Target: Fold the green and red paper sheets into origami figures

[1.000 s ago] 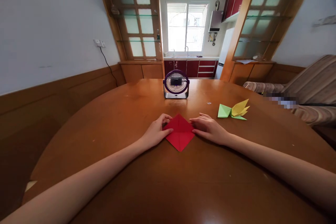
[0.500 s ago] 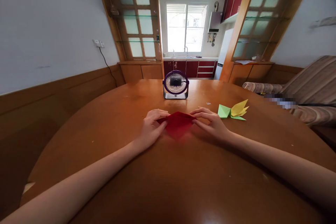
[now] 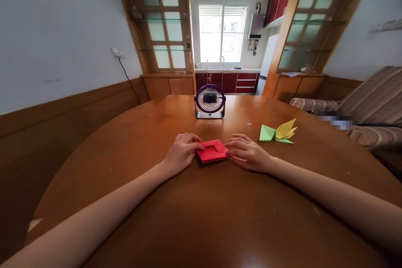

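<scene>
A folded piece of red paper (image 3: pixel 211 158) lies between my hands at the middle of the table. Its top shows a frame-like square of folds with a recess inside. My left hand (image 3: pixel 184 150) pinches its left edge, thumb on top and fingers behind. At the right edge, my right hand (image 3: pixel 248 151) grips the paper's corner with the fingers over it; the thumb is partly hidden below them. Beyond my right hand rests a folded paper piece in green and yellow (image 3: pixel 284 130).
A small purple desk fan (image 3: pixel 210 99) stands on the round wooden table (image 3: pixel 201 217), beyond the red paper. A small pale scrap (image 3: pixel 249 123) lies right of the fan. A striped armchair (image 3: pixel 370 96) stands past the table's right edge.
The red paper was blurred and tilted up with a pointed top; now it lies lower and flatter, its square folded face showing. Both hands have stayed at its sides.
</scene>
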Demonstrator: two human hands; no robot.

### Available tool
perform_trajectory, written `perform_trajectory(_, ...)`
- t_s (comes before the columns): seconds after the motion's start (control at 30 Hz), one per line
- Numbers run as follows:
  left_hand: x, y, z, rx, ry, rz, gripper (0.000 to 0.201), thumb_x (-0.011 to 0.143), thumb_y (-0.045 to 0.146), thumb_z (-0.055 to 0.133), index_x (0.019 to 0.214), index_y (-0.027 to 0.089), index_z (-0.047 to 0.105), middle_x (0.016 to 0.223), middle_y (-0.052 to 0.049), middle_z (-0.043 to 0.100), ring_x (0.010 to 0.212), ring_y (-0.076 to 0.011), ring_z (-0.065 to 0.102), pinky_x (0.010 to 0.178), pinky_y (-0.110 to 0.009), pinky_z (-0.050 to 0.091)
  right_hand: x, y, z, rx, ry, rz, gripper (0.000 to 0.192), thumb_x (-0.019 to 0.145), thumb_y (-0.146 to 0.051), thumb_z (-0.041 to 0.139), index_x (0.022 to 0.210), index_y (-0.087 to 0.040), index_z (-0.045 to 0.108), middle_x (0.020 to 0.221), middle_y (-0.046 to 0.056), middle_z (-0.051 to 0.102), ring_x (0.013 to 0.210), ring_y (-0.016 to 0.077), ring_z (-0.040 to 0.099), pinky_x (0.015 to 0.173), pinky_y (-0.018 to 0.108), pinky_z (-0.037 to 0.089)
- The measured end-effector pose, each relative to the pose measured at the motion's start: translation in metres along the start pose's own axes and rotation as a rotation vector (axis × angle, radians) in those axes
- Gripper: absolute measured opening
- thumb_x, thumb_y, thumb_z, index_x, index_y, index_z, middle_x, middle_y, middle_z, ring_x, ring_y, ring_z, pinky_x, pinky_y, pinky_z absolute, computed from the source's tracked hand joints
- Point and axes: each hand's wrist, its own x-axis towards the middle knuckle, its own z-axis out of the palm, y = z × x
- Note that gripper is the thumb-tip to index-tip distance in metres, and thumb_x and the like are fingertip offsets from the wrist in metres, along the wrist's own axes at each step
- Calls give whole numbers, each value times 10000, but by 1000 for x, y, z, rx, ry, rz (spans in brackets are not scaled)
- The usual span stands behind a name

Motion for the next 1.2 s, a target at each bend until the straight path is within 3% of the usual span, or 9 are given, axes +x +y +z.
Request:
perform_trajectory(0.13,-1,-2,2,-11,-133,-58,339,803,15,433,910,210,690,972,-38,679,907,-203,606,835,-386,425,0,-1,-1,148,-144,34,191,947,-236,530,1097,-191,639,1139,92,672,1113,206,601,1022,449,452)
perform_trajectory(0.27,1,11,0,-45,-148,-122,239,853,72,429,941,171,628,925,-42,680,873,-194,614,823,-363,455,0,-1,-2,274,-211,81,229,960,-251,509,1138,-183,635,1127,103,678,1065,204,622,956,412,494)
perform_trajectory(0.33,1,21,0,-22,-176,-119,192,918,182,447,992,168,624,977,-61,679,914,-212,613,849,-384,460,0,-2,-2,284,-215,91,236,958,-253,512,1145,-178,635,1124,109,679,1066,210,621,942,410,498)
perform_trajectory(0.47,2,35,3,44,-282,-60,287,949,351,493,1141,175,613,1130,-101,651,1056,-262,585,936,-445,441,1,-5,-4,286,-210,43,227,953,-237,509,1129,-179,641,1096,106,689,1040,209,628,916,401,501)
perform_trajectory(0.6,1,34,5,8,-348,-2,313,968,341,476,1211,189,602,1204,-100,628,1133,-256,560,987,-440,432,1,-5,-6,293,-152,42,234,957,-230,501,1141,-189,638,1058,97,700,984,198,642,890,394,506)
perform_trajectory(0.73,-1,25,5,-87,-406,78,328,999,284,414,1281,249,577,1339,-65,570,1229,-222,518,1079,-439,371,-1,-1,-2,249,-129,185,312,980,-250,460,1258,-192,590,1256,131,624,1148,226,586,978,446,465)
perform_trajectory(0.83,-2,20,4,-111,-394,144,351,997,212,387,1275,290,586,1360,-45,563,1268,-200,497,1134,-466,297,-2,2,1,242,-192,239,317,985,-276,460,1257,-192,599,1286,129,613,1188,231,571,1011,460,445)
perform_trajectory(1.0,0,14,-3,-67,-366,182,354,969,162,395,1212,280,622,1297,-41,615,1226,-190,536,1119,-478,301,-2,1,2,215,-198,208,259,982,-253,459,1134,-197,661,1118,87,703,1076,200,637,1047,484,402)
perform_trajectory(1.2,1,16,-4,106,-325,49,325,982,376,436,1172,226,652,1230,-82,643,1177,-236,558,1110,-517,282,0,-3,-2,196,-139,95,209,953,-212,489,1061,-204,668,982,47,734,949,174,665,1097,505,342)
